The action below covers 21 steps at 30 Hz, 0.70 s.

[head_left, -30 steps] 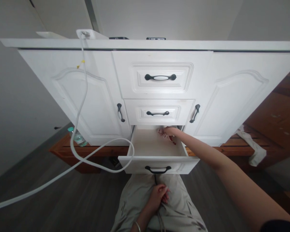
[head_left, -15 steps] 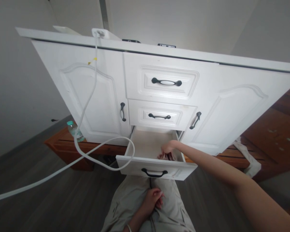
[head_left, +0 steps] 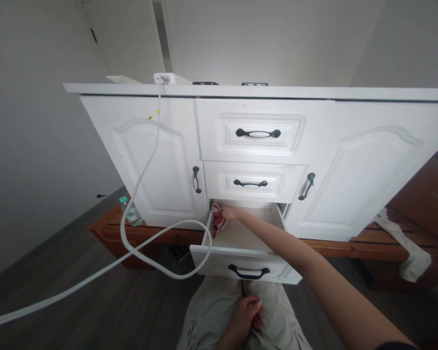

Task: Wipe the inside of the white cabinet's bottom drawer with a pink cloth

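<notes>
My right hand [head_left: 227,212] reaches into the open bottom drawer [head_left: 241,260] of a white cabinet [head_left: 350,160] and presses a red and white cloth [head_left: 216,219] against the drawer's back left corner. My right arm stretches across the drawer from the lower right. My left hand [head_left: 247,317] rests on my lap on beige trousers [head_left: 208,316], fingers curled, holding nothing that I can see.
Two shut drawers [head_left: 257,133] sit above the open one, between two shut doors. A thick white cable [head_left: 138,194] hangs from the cabinet top and loops past the drawer's left side. A plastic bottle [head_left: 130,213] and a white cloth [head_left: 405,248] lie on the wooden platform [head_left: 350,248].
My right hand moved with the cloth from the drawer's back, to its front right, then to its back left corner. The view shifted slightly.
</notes>
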Each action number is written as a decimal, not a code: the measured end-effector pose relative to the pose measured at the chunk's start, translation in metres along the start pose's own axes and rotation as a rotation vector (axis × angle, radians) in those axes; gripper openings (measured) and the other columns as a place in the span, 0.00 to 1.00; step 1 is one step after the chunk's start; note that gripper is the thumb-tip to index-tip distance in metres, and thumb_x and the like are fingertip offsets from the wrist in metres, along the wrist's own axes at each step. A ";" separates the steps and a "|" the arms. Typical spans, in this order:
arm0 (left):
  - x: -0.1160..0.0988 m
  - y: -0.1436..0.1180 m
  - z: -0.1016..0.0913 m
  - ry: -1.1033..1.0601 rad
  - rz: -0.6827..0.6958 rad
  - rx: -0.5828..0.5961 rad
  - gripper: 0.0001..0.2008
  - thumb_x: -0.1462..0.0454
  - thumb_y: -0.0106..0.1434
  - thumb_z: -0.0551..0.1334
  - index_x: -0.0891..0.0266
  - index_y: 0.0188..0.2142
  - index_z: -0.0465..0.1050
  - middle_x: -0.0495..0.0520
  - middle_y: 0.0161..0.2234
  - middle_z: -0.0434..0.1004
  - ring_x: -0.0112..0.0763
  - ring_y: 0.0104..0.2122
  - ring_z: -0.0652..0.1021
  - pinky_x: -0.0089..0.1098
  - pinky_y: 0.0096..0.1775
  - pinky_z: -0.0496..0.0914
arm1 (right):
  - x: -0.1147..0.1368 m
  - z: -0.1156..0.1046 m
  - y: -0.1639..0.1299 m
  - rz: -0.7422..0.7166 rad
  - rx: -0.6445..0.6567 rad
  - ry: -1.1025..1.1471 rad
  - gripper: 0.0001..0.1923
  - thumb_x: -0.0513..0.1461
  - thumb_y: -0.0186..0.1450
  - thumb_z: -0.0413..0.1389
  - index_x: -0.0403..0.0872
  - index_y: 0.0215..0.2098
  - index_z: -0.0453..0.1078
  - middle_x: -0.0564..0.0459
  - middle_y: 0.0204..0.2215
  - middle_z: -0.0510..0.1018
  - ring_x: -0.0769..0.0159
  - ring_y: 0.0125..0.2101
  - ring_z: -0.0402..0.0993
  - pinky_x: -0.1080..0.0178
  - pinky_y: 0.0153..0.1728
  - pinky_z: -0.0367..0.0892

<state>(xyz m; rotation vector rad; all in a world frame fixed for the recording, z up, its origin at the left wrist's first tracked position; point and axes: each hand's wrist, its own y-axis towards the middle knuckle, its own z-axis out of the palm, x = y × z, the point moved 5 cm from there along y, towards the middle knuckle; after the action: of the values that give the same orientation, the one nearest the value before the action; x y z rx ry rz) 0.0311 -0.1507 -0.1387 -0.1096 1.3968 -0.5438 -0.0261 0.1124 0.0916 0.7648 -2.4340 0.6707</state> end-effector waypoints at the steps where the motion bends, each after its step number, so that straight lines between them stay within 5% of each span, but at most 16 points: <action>1: -0.001 0.000 0.000 -0.003 0.002 0.004 0.34 0.31 0.47 0.60 0.60 0.30 0.73 0.47 0.19 0.73 0.28 0.17 0.69 0.32 0.25 0.61 | 0.002 0.008 -0.005 -0.005 0.052 0.017 0.10 0.35 0.68 0.54 0.41 0.47 0.72 0.50 0.39 0.80 0.68 0.34 0.76 0.63 0.34 0.73; 5: -0.006 -0.001 0.002 -0.007 -0.004 0.013 0.35 0.31 0.47 0.61 0.60 0.31 0.73 0.48 0.20 0.73 0.28 0.17 0.70 0.32 0.25 0.60 | 0.009 0.042 -0.048 -0.083 0.353 0.058 0.20 0.25 0.58 0.52 0.42 0.43 0.77 0.53 0.35 0.83 0.66 0.35 0.78 0.66 0.35 0.71; 8: -0.010 -0.001 0.003 -0.008 -0.009 0.011 0.35 0.31 0.47 0.61 0.60 0.31 0.73 0.48 0.20 0.74 0.29 0.18 0.70 0.32 0.25 0.60 | 0.010 0.052 -0.083 -0.138 0.458 0.035 0.28 0.24 0.55 0.53 0.49 0.50 0.78 0.57 0.46 0.83 0.66 0.45 0.76 0.68 0.44 0.69; 11: -0.011 -0.002 0.003 -0.004 -0.017 0.003 0.36 0.30 0.46 0.60 0.60 0.31 0.73 0.47 0.19 0.73 0.29 0.18 0.71 0.32 0.25 0.60 | -0.007 0.039 -0.111 -0.080 0.490 -0.044 0.30 0.25 0.53 0.52 0.48 0.51 0.78 0.56 0.45 0.84 0.65 0.42 0.77 0.67 0.41 0.69; 17: -0.011 -0.003 0.002 -0.010 0.000 0.013 0.36 0.31 0.47 0.60 0.61 0.31 0.74 0.47 0.19 0.74 0.28 0.17 0.70 0.31 0.25 0.61 | -0.079 -0.003 -0.166 0.199 0.550 -0.304 0.15 0.26 0.48 0.54 0.41 0.29 0.81 0.53 0.16 0.77 0.63 0.20 0.73 0.62 0.28 0.69; 21: -0.010 0.000 0.004 -0.008 -0.003 0.008 0.35 0.31 0.47 0.61 0.61 0.30 0.73 0.46 0.19 0.73 0.27 0.16 0.70 0.31 0.24 0.62 | -0.086 -0.002 -0.173 0.260 0.559 -0.475 0.10 0.28 0.52 0.56 0.40 0.25 0.80 0.49 0.13 0.75 0.61 0.17 0.72 0.59 0.25 0.69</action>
<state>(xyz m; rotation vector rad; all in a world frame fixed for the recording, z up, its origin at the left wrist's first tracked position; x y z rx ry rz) 0.0339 -0.1474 -0.1285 -0.1066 1.3868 -0.5507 0.1440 0.0215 0.0943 0.9021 -2.8331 1.4548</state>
